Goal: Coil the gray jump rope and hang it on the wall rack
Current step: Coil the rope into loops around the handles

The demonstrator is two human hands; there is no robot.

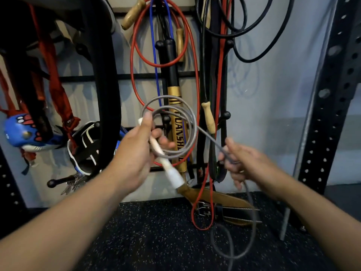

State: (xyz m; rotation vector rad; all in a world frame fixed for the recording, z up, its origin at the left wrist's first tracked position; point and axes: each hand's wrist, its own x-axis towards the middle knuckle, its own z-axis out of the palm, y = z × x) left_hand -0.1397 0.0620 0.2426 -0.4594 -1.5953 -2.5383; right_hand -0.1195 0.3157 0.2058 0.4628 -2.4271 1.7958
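The gray jump rope (190, 116) makes a couple of loops in front of the wall rack (136, 76). My left hand (134, 153) grips the rope's white handle (172, 173) together with the gathered loops. From the coil the cord runs down right into my right hand (242, 163), which pinches it. Below that hand the loose cord (252, 216) hangs and curls above the floor. The rack's black knobbed pegs (226, 115) stick out just behind the coil.
Red, blue and black ropes with wooden handles (208, 117) hang on the rack, along with a gold and black bat (175, 106), dark bands, and red straps. A leather belt (224, 198) lies on the speckled floor. A perforated black upright (336, 90) stands at the right.
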